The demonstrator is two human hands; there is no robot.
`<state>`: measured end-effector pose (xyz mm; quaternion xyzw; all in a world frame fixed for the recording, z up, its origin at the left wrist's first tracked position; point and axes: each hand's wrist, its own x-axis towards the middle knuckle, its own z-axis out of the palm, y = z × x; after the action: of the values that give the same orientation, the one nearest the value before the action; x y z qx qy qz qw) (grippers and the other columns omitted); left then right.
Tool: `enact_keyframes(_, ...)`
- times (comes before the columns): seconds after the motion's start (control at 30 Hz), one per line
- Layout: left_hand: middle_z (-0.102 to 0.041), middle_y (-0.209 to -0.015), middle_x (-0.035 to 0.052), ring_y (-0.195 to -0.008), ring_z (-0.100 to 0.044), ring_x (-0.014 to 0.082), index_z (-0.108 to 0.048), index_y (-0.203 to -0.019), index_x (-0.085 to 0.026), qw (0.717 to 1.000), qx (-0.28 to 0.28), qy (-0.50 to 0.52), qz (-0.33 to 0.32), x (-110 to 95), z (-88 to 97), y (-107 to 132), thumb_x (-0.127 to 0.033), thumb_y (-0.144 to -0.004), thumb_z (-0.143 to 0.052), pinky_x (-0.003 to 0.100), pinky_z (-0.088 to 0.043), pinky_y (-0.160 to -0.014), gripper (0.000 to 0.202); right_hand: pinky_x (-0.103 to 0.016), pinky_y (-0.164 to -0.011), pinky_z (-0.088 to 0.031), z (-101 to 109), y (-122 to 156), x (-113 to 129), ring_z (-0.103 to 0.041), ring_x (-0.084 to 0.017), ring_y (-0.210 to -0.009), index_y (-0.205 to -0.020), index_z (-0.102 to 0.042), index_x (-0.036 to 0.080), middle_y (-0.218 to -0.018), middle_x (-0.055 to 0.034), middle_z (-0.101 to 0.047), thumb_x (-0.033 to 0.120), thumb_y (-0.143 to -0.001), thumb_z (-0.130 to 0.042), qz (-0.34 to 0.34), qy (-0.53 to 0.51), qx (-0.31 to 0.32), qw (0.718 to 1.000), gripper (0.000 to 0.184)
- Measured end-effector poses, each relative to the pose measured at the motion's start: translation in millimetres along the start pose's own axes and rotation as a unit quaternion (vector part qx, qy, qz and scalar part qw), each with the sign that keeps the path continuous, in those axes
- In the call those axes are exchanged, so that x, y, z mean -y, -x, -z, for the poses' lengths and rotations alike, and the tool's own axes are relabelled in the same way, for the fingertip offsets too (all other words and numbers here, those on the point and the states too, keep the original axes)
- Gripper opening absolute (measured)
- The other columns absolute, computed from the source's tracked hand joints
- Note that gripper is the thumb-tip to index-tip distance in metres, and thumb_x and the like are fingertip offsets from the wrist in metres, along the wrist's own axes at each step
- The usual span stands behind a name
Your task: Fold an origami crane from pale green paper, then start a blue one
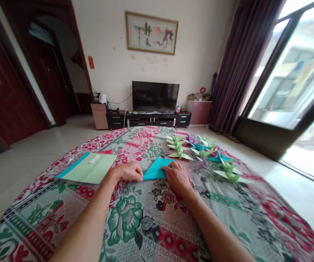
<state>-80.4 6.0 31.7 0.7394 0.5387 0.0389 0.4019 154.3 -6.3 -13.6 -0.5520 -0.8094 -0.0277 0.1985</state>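
Observation:
A sheet of bright blue origami paper (156, 169), folded into a slanted shape, lies on the table between my hands. My left hand (129, 171) is closed, its fingertips pinching the paper's lower left corner. At the right side, my right hand (178, 177) has its fingers curled over the paper's edge, with one fingertip resting on top of it; its thumb is mostly hidden. To the right stand several folded paper cranes, among them a green crane (230, 171), a blue crane (220, 158) and a purple crane (201, 162).
A stack of coloured paper sheets (91, 169), light green on top, lies left of my left hand with a small white strip (93, 159) on it. A flowered cloth covers the round table (146, 225). Beyond it, a television (155, 96) stands on a low cabinet (139, 119).

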Motion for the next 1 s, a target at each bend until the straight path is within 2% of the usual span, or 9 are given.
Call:
enact_keyframes(0.3, -0.042, -0.048, -0.0038, -0.043, -0.037, 0.0084, -0.061, -0.069, -0.017, 0.998, 0.017, -0.031, 0.051, -2.0, 0.4, 2.5, -0.027, -0.052, -0.051, 0.021, -0.027, -0.041, 0.022, -0.027, -0.083, -0.034, 0.5, -0.3, -0.3, -0.049, -0.017, -0.091, -0.114, -0.06, 0.036, -0.101, -0.005, -0.054, 0.028, -0.09, -0.038, -0.002, 0.002, 0.009, 1.0, 0.033)
enact_keyframes(0.47, -0.038, -0.043, -0.0037, -0.042, -0.036, 0.0093, -0.058, -0.059, -0.017, 0.99, -0.019, -0.116, 0.083, -18.8, -3.1, 8.1, -0.022, -0.05, -0.05, 0.022, -0.028, -0.042, 0.013, -0.027, -0.083, -0.035, 4.5, 0.6, 3.3, -0.05, -0.017, -0.091, -0.113, -0.06, 0.035, -0.1, -0.0046, -0.055, 0.028, -0.09, -0.038, -0.009, -0.002, 0.009, 1.0, 0.032)
enact_keyframes(0.6, -0.033, -0.042, -0.0036, -0.045, -0.035, 0.0098, -0.051, -0.049, -0.016, 0.975, -0.053, -0.203, 0.076, -29.7, -6.9, 7.4, -0.016, -0.047, -0.048, 0.024, -0.031, -0.046, 0.003, -0.029, -0.084, -0.034, 6.3, 2.2, 9.2, -0.05, -0.018, -0.092, -0.108, -0.064, 0.031, -0.1, -0.0056, -0.055, 0.042, -0.091, -0.035, -0.03, 0.0, 0.003, 1.0, 0.035)
enact_keyframes(0.7, -0.029, -0.04, -0.0036, -0.046, -0.034, 0.01, -0.047, -0.046, -0.016, 0.967, -0.063, -0.235, 0.078, -30.6, -9.6, 4.2, -0.015, -0.047, -0.048, 0.024, -0.031, -0.048, 0.002, -0.03, -0.083, -0.035, 4.7, 3.2, 13.0, -0.049, -0.019, -0.093, -0.105, -0.065, 0.03, -0.101, -0.0065, -0.054, 0.052, -0.087, -0.04, -0.044, 0.001, -0.003, 0.999, 0.038)
enact_keyframes(0.83, -0.029, -0.041, -0.0042, -0.043, -0.033, 0.0089, -0.047, -0.046, -0.016, 0.969, -0.077, -0.224, 0.066, -23.7, -9.4, 2.7, -0.016, -0.047, -0.048, 0.023, -0.028, -0.044, 0.001, -0.031, -0.08, -0.035, 0.9, 3.9, 14.3, -0.048, -0.021, -0.095, -0.105, -0.064, 0.03, -0.102, -0.0066, -0.053, 0.054, -0.083, -0.046, -0.054, 0.005, -0.014, 0.998, 0.037)
enact_keyframes(0.97, -0.036, -0.042, -0.0034, -0.041, -0.035, 0.0096, -0.052, -0.051, -0.017, 0.984, -0.033, -0.151, 0.089, -13.8, 1.7, 7.1, -0.023, -0.05, -0.05, 0.023, -0.026, -0.04, 0.006, -0.032, -0.081, -0.034, -1.9, 3.9, 13.1, -0.048, -0.021, -0.095, -0.106, -0.064, 0.03, -0.102, -0.0066, -0.053, 0.054, -0.083, -0.045, -0.051, 0.004, -0.021, 0.998, 0.038)
enact_keyframes(1.0, -0.038, -0.043, -0.0031, -0.041, -0.035, 0.0095, -0.053, -0.052, -0.016, 0.986, -0.038, -0.135, 0.093, -12.6, 5.2, 8.4, -0.025, -0.051, -0.051, 0.023, -0.025, -0.04, 0.009, -0.032, -0.082, -0.034, -2.3, 3.8, 12.9, -0.048, -0.021, -0.095, -0.105, -0.064, 0.03, -0.102, -0.0067, -0.053, 0.055, -0.083, -0.045, -0.05, 0.003, -0.022, 0.999, 0.038)
